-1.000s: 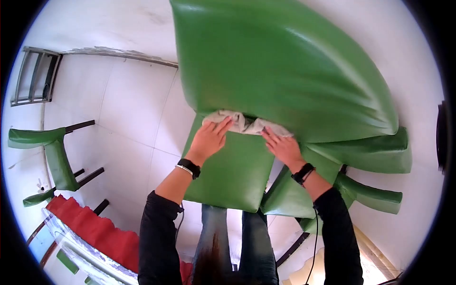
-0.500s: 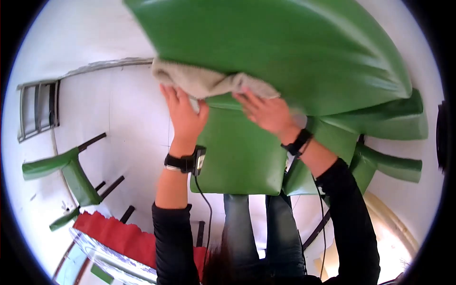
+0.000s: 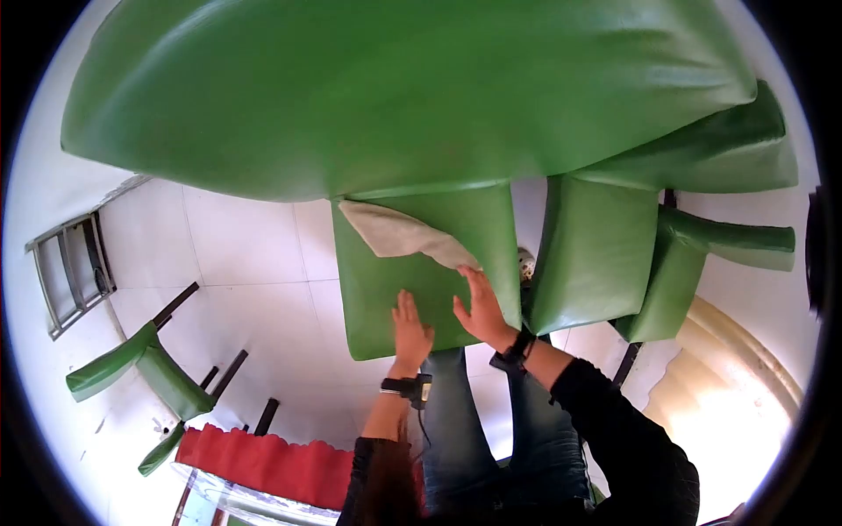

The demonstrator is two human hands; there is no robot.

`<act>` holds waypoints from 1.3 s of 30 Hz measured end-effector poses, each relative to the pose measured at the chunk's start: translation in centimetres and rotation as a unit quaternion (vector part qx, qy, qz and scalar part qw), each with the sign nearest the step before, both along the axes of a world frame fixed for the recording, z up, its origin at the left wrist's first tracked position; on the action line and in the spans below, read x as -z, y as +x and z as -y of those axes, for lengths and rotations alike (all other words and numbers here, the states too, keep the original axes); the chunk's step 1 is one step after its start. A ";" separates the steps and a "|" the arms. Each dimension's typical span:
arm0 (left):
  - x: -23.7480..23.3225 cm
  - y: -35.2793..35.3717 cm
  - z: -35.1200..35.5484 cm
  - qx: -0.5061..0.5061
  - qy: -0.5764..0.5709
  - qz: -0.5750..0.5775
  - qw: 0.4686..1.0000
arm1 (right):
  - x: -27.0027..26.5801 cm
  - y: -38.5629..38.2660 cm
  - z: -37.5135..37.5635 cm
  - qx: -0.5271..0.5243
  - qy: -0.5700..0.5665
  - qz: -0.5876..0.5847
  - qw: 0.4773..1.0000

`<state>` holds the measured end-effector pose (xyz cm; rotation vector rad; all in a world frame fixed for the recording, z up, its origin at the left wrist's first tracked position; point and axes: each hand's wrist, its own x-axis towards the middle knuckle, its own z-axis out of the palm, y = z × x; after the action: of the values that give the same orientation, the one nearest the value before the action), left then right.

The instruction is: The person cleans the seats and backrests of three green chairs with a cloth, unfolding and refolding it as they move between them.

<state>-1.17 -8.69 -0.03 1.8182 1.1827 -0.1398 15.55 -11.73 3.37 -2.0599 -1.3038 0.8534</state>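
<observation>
A beige cloth [image 3: 408, 235] lies in a slanting strip across the green seat [image 3: 386, 307], below the chair's large green backrest [image 3: 395, 96]. At the cloth's lower right end my right hand [image 3: 482, 309] touches it with its fingertips, the thumb spread apart. My left hand [image 3: 410, 331] is over the front part of the seat, its fingers extended, with nothing in it and apart from the cloth. Each wrist wears a black band.
More green chairs [image 3: 596, 254] stand close on the right. A small green chair [image 3: 167, 373] and a metal frame [image 3: 72, 272] are at the left. A red-edged table cover [image 3: 263, 465] is at lower left. My legs [image 3: 456, 412] are against the seat's front.
Both hands have moved down from the backrest toward the seat. The left hand has let go of the cloth, which now lies on the seat. More of the backrest shows.
</observation>
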 end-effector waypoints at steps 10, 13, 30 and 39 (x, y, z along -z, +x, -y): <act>0.7 2.5 -2.9 -0.498 -0.427 0.349 0.670 | -3.8 -0.3 2.9 0.280 -0.077 -0.465 0.836; 0.1 1.8 -4.7 -0.564 -0.466 0.410 0.544 | -3.1 0.0 3.9 0.245 -0.070 -0.412 0.875; -3.8 -5.4 -1.0 -0.630 -0.382 0.267 0.621 | -0.4 2.9 8.0 0.413 -0.098 -0.587 0.690; 1.1 1.7 -3.1 -0.077 0.119 0.044 0.989 | 2.4 2.5 1.2 -0.056 -0.004 0.110 0.992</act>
<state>0.50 -5.64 -1.16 1.9078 1.3160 0.1747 18.02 -12.92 0.99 -2.1514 -1.5480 0.6937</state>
